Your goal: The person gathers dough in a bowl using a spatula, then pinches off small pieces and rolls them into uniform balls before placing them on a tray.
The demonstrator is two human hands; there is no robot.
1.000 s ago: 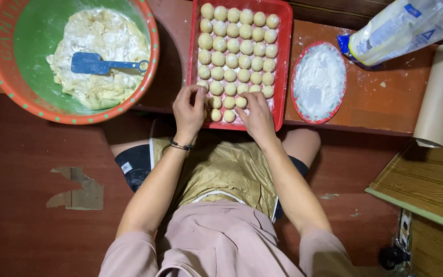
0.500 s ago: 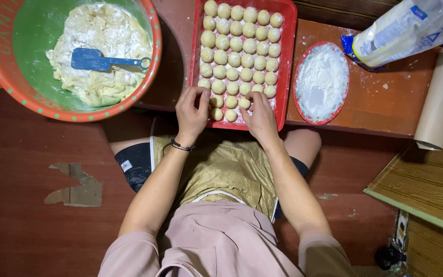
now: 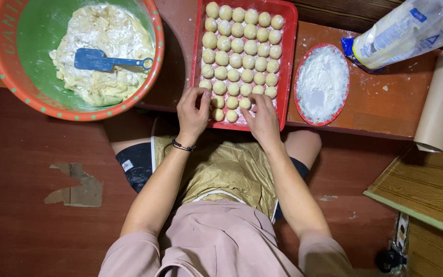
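Both hands curl loosely over the near rows of dough balls [image 3: 239, 48] — left hand [image 3: 193, 110] and right hand [image 3: 262, 119] just fingertips on them, gripping nothing firmly — inside the red tray [image 3: 289, 61]. Farther left sits the dough bowl [image 3: 6, 87].

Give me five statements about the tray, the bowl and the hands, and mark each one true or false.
1. Both hands, the left hand and the right hand, are at the near end of the red tray. True.
2. The tray holds rows of small dough balls. True.
3. The blue scraper lies on the flour plate. False: it rests on the dough in the green bowl.
4. The paper roll stands left of the bowl. False: it lies at the far right.
5. The left wrist wears a dark bracelet. True.
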